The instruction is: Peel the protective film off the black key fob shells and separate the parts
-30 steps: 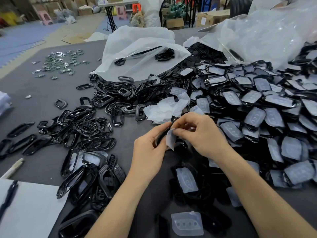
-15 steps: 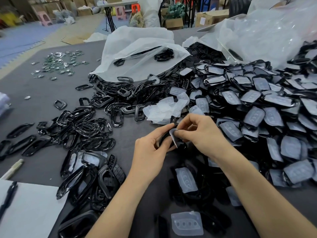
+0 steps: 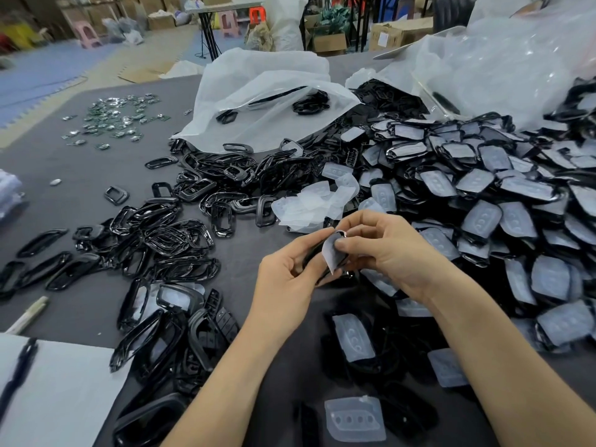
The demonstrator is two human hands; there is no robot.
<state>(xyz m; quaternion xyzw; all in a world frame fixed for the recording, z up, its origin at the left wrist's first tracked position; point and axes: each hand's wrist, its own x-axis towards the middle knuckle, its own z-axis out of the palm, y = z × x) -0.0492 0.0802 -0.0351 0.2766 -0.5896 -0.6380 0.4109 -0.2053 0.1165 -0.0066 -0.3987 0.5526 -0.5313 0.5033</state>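
My left hand (image 3: 287, 279) grips a black key fob shell (image 3: 317, 258) at the middle of the grey table. My right hand (image 3: 383, 250) pinches the whitish protective film (image 3: 330, 253), which is lifted partly off the shell and curls between thumb and forefinger. A large heap of film-covered shells (image 3: 477, 201) fills the right side. Peeled films (image 3: 316, 204) lie in a small pile just beyond my hands. Bare black frames (image 3: 167, 243) are spread to the left.
A white plastic bag (image 3: 267, 101) holding a few black parts lies at the back, and a clear bag (image 3: 503, 66) at the back right. Small metal pieces (image 3: 116, 121) are scattered far left. A notepad (image 3: 48, 398) with a pen (image 3: 17, 372) sits bottom left.
The film has come further off the shell under my right hand's pull, curling over. Both hands stayed in about the same place.
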